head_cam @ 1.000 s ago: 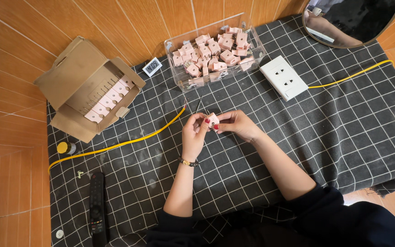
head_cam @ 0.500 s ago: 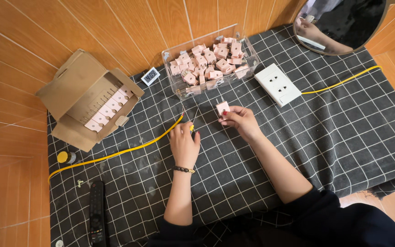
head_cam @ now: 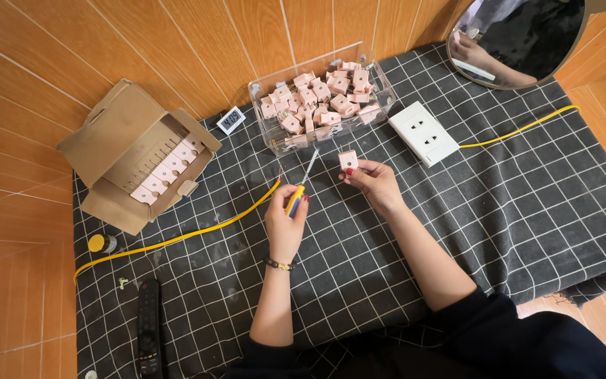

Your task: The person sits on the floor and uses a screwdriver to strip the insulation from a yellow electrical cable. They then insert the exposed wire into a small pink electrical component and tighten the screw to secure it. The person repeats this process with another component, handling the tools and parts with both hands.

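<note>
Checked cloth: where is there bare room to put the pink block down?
Bare checked cloth lies right of the right hand, below the white socket plate and yellow cable. Another patch lies between the left hand and the remote. It is crowded by the clear bin and cardboard box.

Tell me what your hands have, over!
Left hand grips screwdriver. Right hand holds pink block. Nothing between them.

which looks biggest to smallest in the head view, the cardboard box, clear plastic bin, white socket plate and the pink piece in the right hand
1. cardboard box
2. clear plastic bin, somewhat smaller than the opened box
3. white socket plate
4. pink piece, pinched in the right hand

All sit at a similar distance, so the order looks safe.
</note>
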